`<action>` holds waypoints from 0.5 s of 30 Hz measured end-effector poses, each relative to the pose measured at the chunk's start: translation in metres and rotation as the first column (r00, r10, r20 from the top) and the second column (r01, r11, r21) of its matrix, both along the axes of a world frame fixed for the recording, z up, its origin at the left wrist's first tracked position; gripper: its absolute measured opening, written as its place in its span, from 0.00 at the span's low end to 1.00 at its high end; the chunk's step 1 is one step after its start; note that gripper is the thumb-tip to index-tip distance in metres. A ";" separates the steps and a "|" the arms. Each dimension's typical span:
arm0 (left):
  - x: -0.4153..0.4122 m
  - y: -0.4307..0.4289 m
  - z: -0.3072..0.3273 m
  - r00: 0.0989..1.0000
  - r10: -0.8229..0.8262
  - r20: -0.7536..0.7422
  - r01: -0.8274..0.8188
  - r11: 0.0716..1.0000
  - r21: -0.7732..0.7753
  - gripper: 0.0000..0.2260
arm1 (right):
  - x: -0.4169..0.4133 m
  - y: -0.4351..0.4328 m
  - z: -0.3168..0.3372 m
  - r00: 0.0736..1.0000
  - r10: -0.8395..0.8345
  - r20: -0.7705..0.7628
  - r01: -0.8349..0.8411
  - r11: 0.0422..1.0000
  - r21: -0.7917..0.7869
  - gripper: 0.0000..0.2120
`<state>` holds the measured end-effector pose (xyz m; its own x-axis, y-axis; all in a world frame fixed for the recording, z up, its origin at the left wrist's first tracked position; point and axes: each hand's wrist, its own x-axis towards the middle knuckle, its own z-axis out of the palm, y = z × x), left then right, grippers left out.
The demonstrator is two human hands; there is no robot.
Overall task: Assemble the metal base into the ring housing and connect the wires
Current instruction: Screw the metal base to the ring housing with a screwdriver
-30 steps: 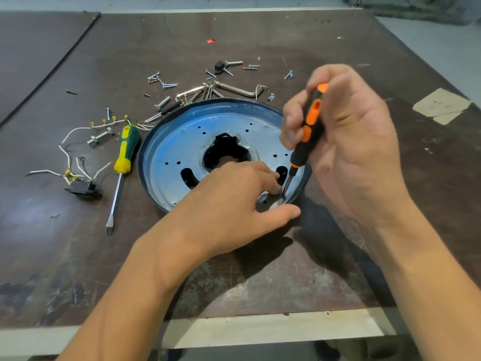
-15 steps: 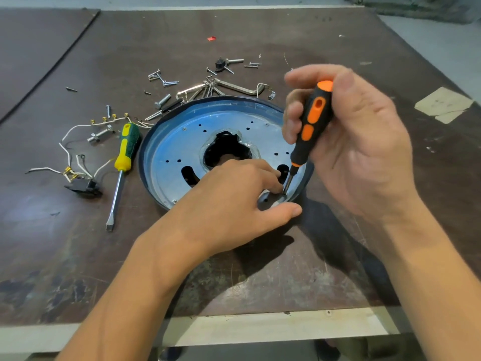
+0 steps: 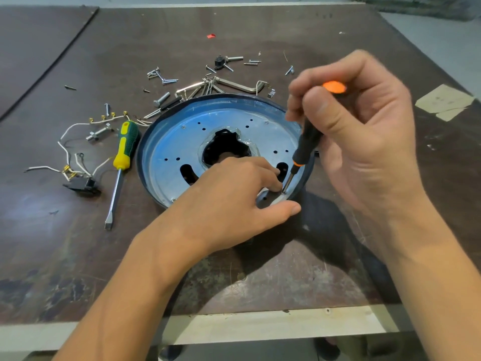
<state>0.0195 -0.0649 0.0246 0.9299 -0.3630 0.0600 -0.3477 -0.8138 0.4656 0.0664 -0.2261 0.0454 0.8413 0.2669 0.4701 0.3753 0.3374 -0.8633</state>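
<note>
Tabletop: right hand holds screwdriver, probably touching base.

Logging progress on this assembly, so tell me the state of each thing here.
Base: seated in ring.
Orange screwdriver: tilted, tip at base's near edge.
Right hand: grips orange screwdriver.
Left hand: holds base's near rim.
Green screwdriver: lying unused.
Wires: loose, unconnected.
Screws: scattered.

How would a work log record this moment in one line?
step: fastening metal base | right hand: grips orange-black screwdriver, tip at base's near rim | left hand: rests beside tip | wires: loose on table
</note>
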 end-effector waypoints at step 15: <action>-0.002 -0.001 0.001 1.000 0.001 -0.007 -0.001 1.000 -0.012 0.24 | 0.002 0.001 0.000 0.997 -0.059 -0.047 0.063 0.995 0.076 0.08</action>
<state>0.0179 -0.0655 0.0251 0.9307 -0.3613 0.0578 -0.3436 -0.8088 0.4773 0.0681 -0.2255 0.0455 0.8755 0.1786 0.4490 0.3590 0.3816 -0.8518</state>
